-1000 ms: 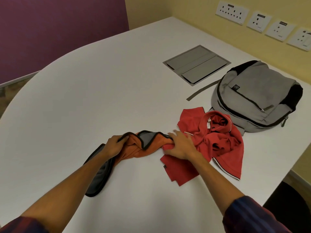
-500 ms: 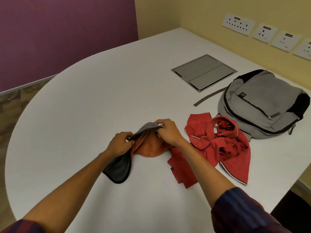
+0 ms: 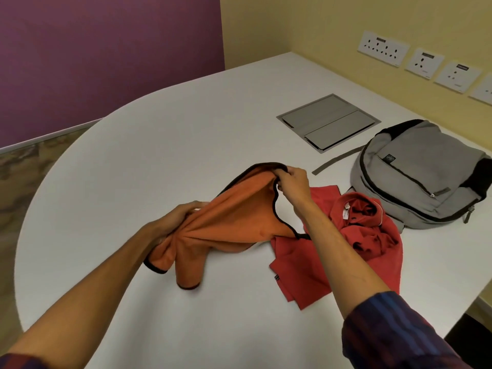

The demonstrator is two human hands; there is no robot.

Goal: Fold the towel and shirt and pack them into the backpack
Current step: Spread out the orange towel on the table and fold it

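Backpack [image 3: 415, 179] badge seemingly bears unreadable logo.

Towel [image 3: 234, 217]: soft matt orange cloth, dark bound edge. Shirt [image 3: 372, 235]: red knit cloth, matt, crumpled. Backpack [image 3: 426, 177]: grey woven fabric, black trim, metal zip pull. Desk [image 3: 159, 145]: smooth white, faint sheen. Hatch [image 3: 328, 121]: brushed grey metal.

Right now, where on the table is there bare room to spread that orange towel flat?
Bare room: the white table left of and beyond the orange towel. Crowded: the right side, with the red shirt, gray backpack and floor-box lid.
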